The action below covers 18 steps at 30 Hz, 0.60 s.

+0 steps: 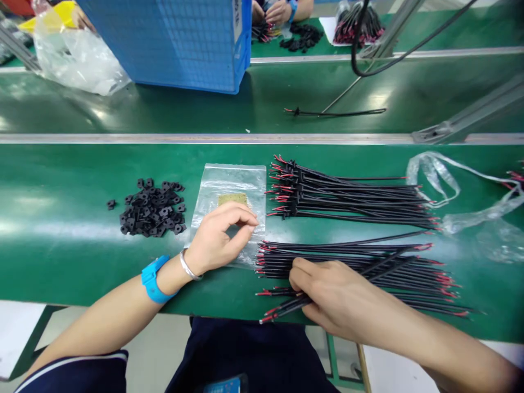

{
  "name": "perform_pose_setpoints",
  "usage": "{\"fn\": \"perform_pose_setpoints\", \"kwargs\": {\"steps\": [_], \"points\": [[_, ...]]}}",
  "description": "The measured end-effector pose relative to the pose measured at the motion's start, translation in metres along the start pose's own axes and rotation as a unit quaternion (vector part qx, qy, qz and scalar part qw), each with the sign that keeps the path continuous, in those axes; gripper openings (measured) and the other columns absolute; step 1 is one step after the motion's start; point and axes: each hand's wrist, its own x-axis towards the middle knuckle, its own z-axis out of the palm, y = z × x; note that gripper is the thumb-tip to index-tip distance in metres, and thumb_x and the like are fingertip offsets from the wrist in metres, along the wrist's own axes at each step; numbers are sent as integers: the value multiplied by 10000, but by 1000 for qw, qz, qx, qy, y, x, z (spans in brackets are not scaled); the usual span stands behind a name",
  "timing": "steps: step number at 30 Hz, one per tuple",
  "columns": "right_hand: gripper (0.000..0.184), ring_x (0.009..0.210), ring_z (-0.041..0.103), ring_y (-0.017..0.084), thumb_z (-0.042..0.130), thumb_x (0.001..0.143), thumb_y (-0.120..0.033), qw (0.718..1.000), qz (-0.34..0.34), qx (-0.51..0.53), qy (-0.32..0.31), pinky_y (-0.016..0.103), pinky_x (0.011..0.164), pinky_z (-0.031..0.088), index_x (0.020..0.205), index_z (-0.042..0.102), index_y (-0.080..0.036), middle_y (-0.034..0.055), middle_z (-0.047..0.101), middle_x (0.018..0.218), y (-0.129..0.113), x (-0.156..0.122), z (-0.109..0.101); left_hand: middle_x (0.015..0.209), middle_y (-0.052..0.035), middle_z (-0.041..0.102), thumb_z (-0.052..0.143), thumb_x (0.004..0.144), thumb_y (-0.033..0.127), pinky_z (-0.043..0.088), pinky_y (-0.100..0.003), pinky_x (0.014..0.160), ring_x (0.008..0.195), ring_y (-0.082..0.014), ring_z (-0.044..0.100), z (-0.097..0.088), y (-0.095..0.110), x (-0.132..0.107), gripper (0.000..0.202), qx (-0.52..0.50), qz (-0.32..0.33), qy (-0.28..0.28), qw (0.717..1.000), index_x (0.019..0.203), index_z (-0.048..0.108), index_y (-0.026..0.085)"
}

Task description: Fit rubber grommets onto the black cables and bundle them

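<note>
Pinching wires (286,308): right hand (323,289) | left hand (223,234) over bag (235,177), curled, pinch unclear | others roughly parallel, likely for easy picking

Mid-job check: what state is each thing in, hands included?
Left hand: fingers curled, thumb apart, nothing visible in it
Right hand: closed on a few cables
Near cables: loose, some crossed
Far cables: bunched, roughly parallel
Black parts: loose, heaped, one apart
Bag: flat, partly covered; seal unclear
Lone cable: lying apart
Blue crate: contents hidden
Wristband: fastened
</note>
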Motion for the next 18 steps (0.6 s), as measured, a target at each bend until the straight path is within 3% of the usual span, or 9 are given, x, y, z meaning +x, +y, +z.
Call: {"fn": "perform_pose_setpoints", "kwargs": {"steps": [3,6,13,18], "points": [[226,632,512,144,500,744,-65,995,22,76,53,269,597,331,903,447,-217,-18,553,810,10,-11,-15,893,-45,697,624,817,98,548,-307,786,851,-146,656,-1,1,0,103,3,0,-3,1000,865,661,181],[201,642,504,148,476,800,-82,991,35,86,96,263,611,329,949,453,-215,-21,546,762,18,-19,-24,882,-43,696,628,818,94,545,-295,776,840,-139,655,0,2,-1,102,0,7,-14,1000,869,660,176],[139,640,594,181,575,745,-66,999,6,-38,-25,283,547,289,778,562,-200,3,605,676,12,-7,-8,877,-42,698,623,823,104,548,-300,763,831,-140,657,2,3,-1,97,-5,6,-21,1000,869,659,181],[107,600,585,191,579,744,-93,997,6,-77,-25,300,526,266,780,561,-192,9,596,650,10,-2,-4,881,-46,703,610,823,99,553,-311,770,837,-146,661,2,4,0,107,-2,4,-23,1000,866,659,184]]}}
